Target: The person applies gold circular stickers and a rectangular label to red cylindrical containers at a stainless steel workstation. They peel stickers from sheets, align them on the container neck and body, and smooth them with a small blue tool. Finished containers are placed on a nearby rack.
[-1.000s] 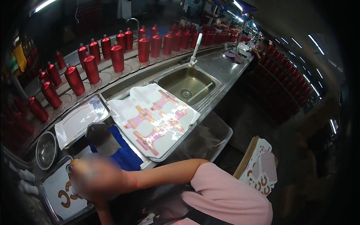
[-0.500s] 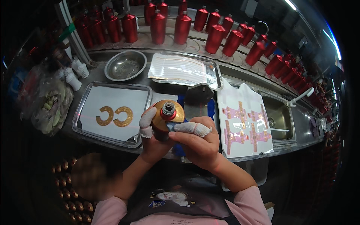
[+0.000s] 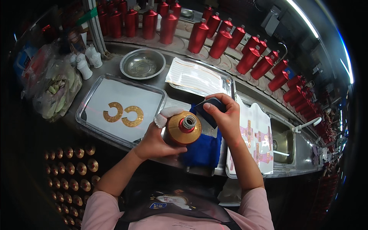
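My left hand (image 3: 153,142) is wrapped round a bottle (image 3: 182,135) in front of me, white fabric covering one finger. From above, the bottle shows a gold shoulder, a red ring at the neck and an open threaded mouth; its lower body is mostly hidden. To its right, my right hand (image 3: 228,117) pinches a dark, flat, angular piece (image 3: 214,110) between thumb and fingers, above a blue cloth (image 3: 207,151). On the left, two gold C-shaped decals (image 3: 133,116) lie on a white sheet in a metal tray (image 3: 81,111).
Beyond the tray stands a metal bowl (image 3: 143,64); beside it, striped sheets (image 3: 195,76) lie in another tray. Pink-and-gold decals (image 3: 264,138) rest on a white board near a sink (image 3: 285,143). Red bottles (image 3: 198,36) line the conveyor behind. A plastic bag (image 3: 57,92) sits far left.
My right hand has left the bottle's shoulder, moved right and away from me, and now grips the dark piece. My left hand still holds the bottle. The view has shifted.
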